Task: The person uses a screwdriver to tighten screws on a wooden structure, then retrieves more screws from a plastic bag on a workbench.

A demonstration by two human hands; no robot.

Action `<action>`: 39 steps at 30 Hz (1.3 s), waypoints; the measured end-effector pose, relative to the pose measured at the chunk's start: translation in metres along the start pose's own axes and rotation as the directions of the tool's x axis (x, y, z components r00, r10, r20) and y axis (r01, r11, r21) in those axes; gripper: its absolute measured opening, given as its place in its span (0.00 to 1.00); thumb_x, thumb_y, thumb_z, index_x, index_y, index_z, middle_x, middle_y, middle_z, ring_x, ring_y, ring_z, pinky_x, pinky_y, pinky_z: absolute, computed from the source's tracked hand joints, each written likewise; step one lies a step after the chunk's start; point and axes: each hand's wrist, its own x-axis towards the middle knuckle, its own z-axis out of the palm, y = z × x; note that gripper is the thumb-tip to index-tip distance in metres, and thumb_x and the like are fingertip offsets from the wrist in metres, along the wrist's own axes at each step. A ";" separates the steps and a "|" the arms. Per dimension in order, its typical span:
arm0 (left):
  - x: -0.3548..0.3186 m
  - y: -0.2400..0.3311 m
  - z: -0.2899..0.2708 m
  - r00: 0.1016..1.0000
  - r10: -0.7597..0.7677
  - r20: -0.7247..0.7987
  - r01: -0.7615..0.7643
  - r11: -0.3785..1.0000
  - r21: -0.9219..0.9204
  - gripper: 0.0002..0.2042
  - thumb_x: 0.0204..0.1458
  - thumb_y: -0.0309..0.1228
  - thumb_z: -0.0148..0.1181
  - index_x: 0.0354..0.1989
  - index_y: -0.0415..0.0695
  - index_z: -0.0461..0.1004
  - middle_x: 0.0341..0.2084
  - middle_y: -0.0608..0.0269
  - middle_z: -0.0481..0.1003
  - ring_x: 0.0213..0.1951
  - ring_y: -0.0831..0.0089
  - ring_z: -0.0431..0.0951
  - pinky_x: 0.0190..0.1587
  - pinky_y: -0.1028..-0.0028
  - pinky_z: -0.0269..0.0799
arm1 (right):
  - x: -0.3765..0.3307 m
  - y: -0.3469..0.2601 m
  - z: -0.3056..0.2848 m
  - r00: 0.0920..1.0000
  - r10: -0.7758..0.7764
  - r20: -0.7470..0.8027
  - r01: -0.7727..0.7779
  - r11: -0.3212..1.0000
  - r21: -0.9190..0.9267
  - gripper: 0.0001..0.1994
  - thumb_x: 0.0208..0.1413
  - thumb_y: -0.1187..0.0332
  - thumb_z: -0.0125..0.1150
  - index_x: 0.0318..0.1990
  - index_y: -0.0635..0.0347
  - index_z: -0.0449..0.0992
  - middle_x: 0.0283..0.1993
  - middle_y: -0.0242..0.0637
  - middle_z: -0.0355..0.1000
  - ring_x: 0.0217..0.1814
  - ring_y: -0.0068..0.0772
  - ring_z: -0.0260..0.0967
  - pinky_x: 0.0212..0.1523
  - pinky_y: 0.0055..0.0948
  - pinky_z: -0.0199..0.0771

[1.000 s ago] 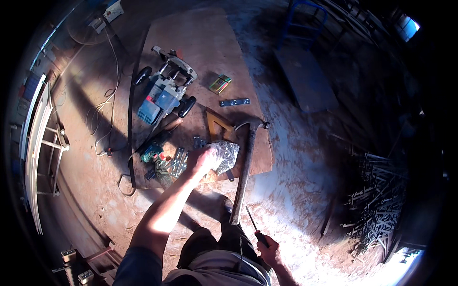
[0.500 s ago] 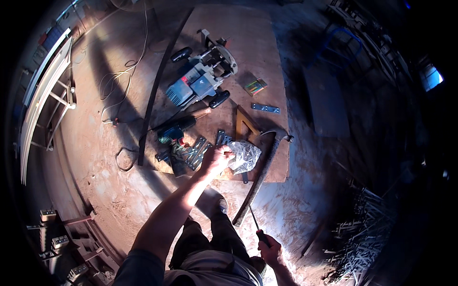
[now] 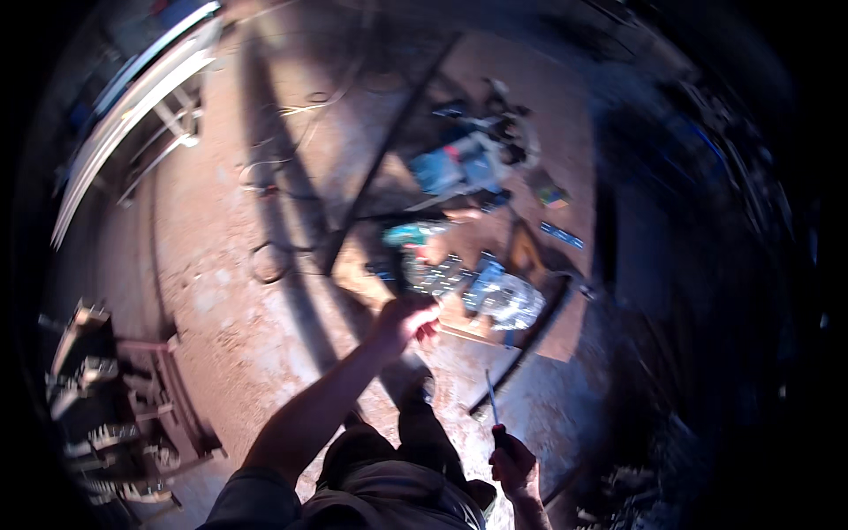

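Note:
My right hand (image 3: 515, 466) is wrapped round the dark handle of a screwdriver (image 3: 493, 402), its thin shaft pointing away from me. My left hand (image 3: 405, 325) hovers by the near edge of a wooden board (image 3: 552, 79), fingers pinched together; blur hides what, if anything, is between them. Beyond its fingertips lie metal plates with holes (image 3: 440, 277). To their right, a crumpled clear plastic bag (image 3: 512, 303) rests on the board. A dark long-handled tool (image 3: 534, 343) slants off the board's near right side, its handle end close to the screwdriver tip.
A blue-and-grey wheeled machine (image 3: 459, 168) stands on the board, with a teal power tool (image 3: 408, 234) nearer. Beside the bag is a yellow triangular square (image 3: 528, 252). Cables (image 3: 268, 263) lie on the left floor; metal frames (image 3: 141, 397) stand near left.
My left hand has come away from the plastic bag, back toward me and left. The bag stays on the board. The view has swung, blurring the scene; the right hand still grips the screwdriver.

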 end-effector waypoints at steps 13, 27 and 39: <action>-0.351 -0.085 -0.223 0.872 0.029 -0.488 -0.347 0.739 -0.577 0.21 0.55 0.30 0.58 0.55 0.36 0.64 0.40 0.55 0.77 0.37 0.70 0.79 0.38 0.71 0.76 | -0.114 -0.007 0.270 0.583 -0.255 0.772 0.617 0.757 -0.216 0.26 0.55 0.81 0.49 0.64 0.66 0.58 0.51 0.37 0.70 0.40 0.23 0.65 0.38 0.18 0.67; -0.567 -0.139 -0.348 0.475 -0.019 -0.880 -0.877 0.080 -0.475 0.09 0.56 0.34 0.55 0.40 0.43 0.72 0.37 0.63 0.76 0.43 0.67 0.77 0.41 0.71 0.74 | -0.196 0.051 0.514 -0.018 0.215 0.976 0.889 0.451 -0.083 0.19 0.54 0.77 0.56 0.54 0.63 0.70 0.44 0.41 0.73 0.47 0.28 0.70 0.46 0.26 0.70; -0.583 -0.147 -0.372 0.297 -0.025 -0.955 -0.942 -0.173 -0.288 0.06 0.57 0.30 0.52 0.38 0.42 0.72 0.36 0.56 0.75 0.42 0.60 0.76 0.37 0.69 0.79 | -0.177 0.065 0.596 -0.310 0.287 0.906 0.854 0.503 0.133 0.20 0.54 0.74 0.59 0.55 0.64 0.69 0.44 0.46 0.75 0.44 0.34 0.75 0.44 0.29 0.73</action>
